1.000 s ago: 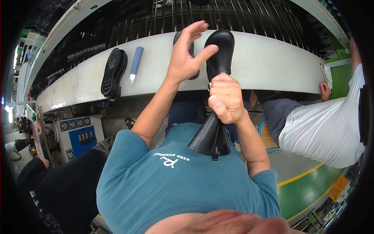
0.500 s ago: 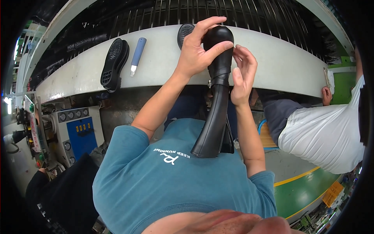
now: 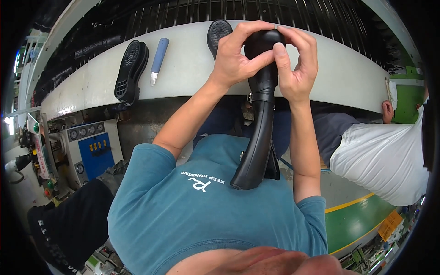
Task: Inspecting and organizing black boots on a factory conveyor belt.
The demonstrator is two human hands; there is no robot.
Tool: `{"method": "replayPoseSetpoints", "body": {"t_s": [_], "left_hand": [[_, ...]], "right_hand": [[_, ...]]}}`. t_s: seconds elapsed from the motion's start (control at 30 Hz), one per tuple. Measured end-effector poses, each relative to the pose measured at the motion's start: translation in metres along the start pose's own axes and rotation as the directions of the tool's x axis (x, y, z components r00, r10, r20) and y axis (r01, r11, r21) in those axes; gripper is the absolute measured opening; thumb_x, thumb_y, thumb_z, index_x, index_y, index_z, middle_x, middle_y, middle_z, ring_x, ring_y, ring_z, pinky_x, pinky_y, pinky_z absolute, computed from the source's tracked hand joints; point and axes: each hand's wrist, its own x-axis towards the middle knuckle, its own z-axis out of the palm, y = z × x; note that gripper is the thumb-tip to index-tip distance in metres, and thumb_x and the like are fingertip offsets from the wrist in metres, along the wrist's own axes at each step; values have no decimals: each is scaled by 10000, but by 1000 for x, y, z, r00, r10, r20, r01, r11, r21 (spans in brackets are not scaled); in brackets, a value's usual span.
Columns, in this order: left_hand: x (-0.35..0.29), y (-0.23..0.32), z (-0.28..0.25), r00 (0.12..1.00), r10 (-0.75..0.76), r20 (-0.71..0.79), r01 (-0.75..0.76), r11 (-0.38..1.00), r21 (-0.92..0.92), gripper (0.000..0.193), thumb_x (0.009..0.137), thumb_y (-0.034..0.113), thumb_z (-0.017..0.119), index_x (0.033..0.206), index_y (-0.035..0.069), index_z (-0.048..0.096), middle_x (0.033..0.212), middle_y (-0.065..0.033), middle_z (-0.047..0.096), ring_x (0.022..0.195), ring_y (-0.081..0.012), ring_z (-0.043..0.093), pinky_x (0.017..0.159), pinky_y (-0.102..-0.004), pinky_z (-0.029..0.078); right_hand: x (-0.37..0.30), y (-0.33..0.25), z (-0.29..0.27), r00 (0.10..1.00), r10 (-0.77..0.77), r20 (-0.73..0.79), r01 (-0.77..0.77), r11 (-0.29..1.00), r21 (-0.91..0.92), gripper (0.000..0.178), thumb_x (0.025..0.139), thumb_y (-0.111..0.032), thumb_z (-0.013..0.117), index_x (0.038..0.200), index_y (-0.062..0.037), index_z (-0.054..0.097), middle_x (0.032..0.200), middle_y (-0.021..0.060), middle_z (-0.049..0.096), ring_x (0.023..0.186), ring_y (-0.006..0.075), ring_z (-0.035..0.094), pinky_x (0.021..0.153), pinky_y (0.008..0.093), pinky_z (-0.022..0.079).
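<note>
A tall black leather boot (image 3: pixel 260 123) points its rounded toe away from me over the light bench, its shaft resting against my shirt. My left hand (image 3: pixel 236 57) grips the toe from the left, thumb across the upper and fingers over the far end. From the right, my right hand (image 3: pixel 298 62) clasps the same toe, thumb on top and fingers curled round the tip. A small buckle shows at the boot's ankle. Just left of my left hand lies a black shoe sole (image 3: pixel 218 34), partly hidden by that hand.
A light curved bench (image 3: pixel 183 68) spans the front. On its left lie stacked black soles (image 3: pixel 131 71) and a blue-handled blade tool (image 3: pixel 159 59). Metal rods (image 3: pixel 183 11) line the far side. A machine with gauges (image 3: pixel 94 146) stands left; a person in white (image 3: pixel 380 156) sits right.
My right hand has moved up from beside the boot and closed on its toe. The boot has shifted slightly right, and my left hand still holds it.
</note>
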Motion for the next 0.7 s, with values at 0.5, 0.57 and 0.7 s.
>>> {"method": "replayPoseSetpoints", "body": {"t_s": [0.5, 0.57, 0.7], "left_hand": [[15, 8, -1, 994, -11, -104, 27, 988, 154, 434, 768, 64, 962, 1171, 51, 802, 1087, -93, 788, 950, -199, 787, 751, -297, 649], [14, 6, -2, 984, -70, -167, 71, 997, 0, 407, 795, 78, 972, 1164, 36, 804, 1072, -93, 786, 947, -185, 792, 762, -297, 661], [9, 4, -8, 981, -133, -140, 134, 991, 2, 473, 882, 27, 948, 1296, -19, 724, 1152, -131, 803, 1032, -198, 802, 901, -310, 673]], "right_hand": [[8, 4, 0, 992, 124, 36, -126, 990, 58, 359, 989, -147, 824, 1321, -27, 764, 1262, 88, 710, 1126, 198, 700, 940, 347, 601], [2, 5, 7, 989, 144, 40, -147, 982, 116, 416, 970, -174, 849, 1353, -40, 756, 1229, 88, 722, 1097, 197, 703, 923, 347, 600], [-60, 23, 12, 780, 562, 275, -623, 663, 415, 522, 1120, -421, 647, 1437, -6, 646, 1198, 76, 710, 1080, 143, 672, 913, 310, 568]]}}
